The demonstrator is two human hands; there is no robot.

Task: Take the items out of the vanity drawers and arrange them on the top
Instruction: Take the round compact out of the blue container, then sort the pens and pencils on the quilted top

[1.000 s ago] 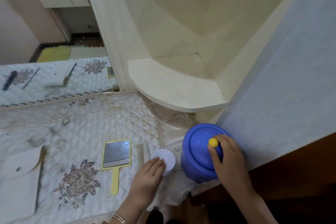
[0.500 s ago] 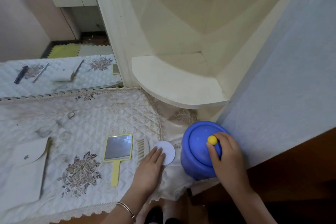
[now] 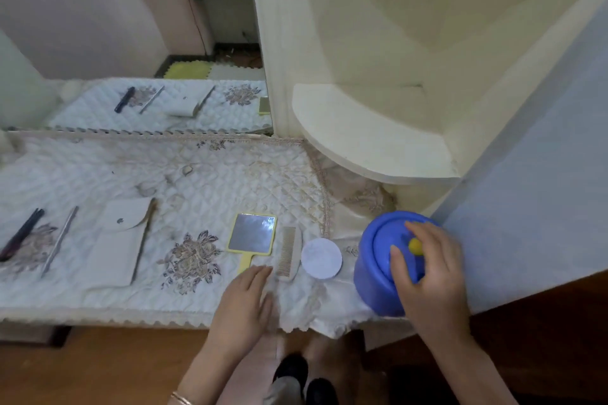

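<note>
Quilted vanity cloth (image 3: pixel 197 174) bears the set-out row. My right hand (image 3: pixel 427 273) has slackened, fingers spread over the blue lidded jar (image 3: pixel 371 273) and no longer pinching its yellow knob (image 3: pixel 416 246). My left hand (image 3: pixel 243 302) lies flat with fingers straight, now off the white round pad (image 3: pixel 321 258) just left of the jar. Beyond the pad lie the comb (image 3: pixel 289 253) and hand mirror (image 3: pixel 251 233). I judge both items placed, with the drawers next.

Right hand (image 3: pixel 431 276) over blue jar (image 3: pixel 371 273), left hand (image 3: pixel 243 302) on cloth (image 3: pixel 197 181)

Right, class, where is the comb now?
Head view, lower centre: the comb lies on the quilted cover, between the yellow hand mirror and the white round pad.
</note>
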